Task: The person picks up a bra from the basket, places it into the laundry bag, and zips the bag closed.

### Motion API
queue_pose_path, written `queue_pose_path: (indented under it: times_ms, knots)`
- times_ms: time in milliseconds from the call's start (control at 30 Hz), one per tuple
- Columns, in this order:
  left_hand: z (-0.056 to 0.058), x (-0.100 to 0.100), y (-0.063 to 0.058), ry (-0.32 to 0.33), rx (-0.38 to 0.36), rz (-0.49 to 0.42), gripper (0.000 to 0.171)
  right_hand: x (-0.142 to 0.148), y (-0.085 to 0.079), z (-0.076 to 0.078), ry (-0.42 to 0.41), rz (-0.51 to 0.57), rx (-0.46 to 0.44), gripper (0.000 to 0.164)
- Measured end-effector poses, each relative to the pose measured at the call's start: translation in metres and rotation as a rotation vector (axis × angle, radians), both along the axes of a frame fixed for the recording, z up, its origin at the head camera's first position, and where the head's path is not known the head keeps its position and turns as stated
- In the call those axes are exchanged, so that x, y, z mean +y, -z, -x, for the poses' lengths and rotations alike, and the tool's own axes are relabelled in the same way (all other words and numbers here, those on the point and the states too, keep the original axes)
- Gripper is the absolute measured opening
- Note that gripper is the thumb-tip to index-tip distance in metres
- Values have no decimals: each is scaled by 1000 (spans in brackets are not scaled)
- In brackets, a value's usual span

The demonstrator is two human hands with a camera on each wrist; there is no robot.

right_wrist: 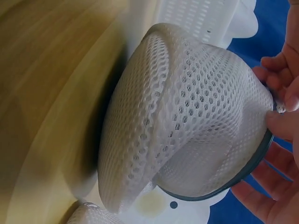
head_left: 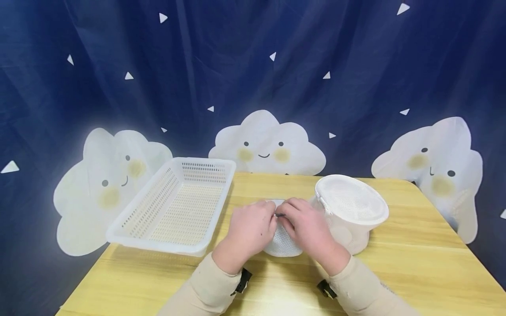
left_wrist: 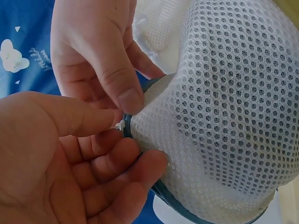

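Observation:
A white mesh laundry bag point(head_left: 283, 244) with a dark blue-green zipper edge point(left_wrist: 169, 198) is held just in front of the table's middle. My left hand point(head_left: 251, 227) pinches the small white zipper pull point(left_wrist: 120, 125) between thumb and index finger. Right beside it, my right hand point(head_left: 309, 224) grips the bag's zipper edge, its thumb point(left_wrist: 130, 101) pressing on the rim. The two hands nearly meet at the pull. In the right wrist view the rounded mesh body hangs below the rim, its side dented inward. The right fingers are partly hidden behind the edge.
To the left on the wooden table point(head_left: 411, 267) stands a white perforated plastic basket point(head_left: 158, 246). A second white mesh bag point(head_left: 352, 199), cylindrical with a round top, stands close by my right hand. A dark blue curtain point(head_left: 237, 57) with cloud figures hangs behind the table.

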State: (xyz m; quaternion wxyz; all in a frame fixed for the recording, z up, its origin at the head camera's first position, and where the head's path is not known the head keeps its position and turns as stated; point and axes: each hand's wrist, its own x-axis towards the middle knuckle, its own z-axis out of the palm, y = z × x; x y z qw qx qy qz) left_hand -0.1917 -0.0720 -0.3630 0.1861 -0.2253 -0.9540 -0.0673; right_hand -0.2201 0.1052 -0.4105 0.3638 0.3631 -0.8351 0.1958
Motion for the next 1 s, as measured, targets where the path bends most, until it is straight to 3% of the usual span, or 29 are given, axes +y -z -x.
queue_pose_path:
  times_ms: [400, 700, 1000]
  knots:
    - [2, 1, 7, 5, 14, -2, 16, -3, 3, -3, -15, 2, 31, 21]
    - [7, -1, 8, 18, 15, 1, 18, -1, 1, -1, -32, 7, 32, 22]
    - [11, -10, 4, 26, 1, -30, 16, 4, -3, 4, 6, -4, 23, 22]
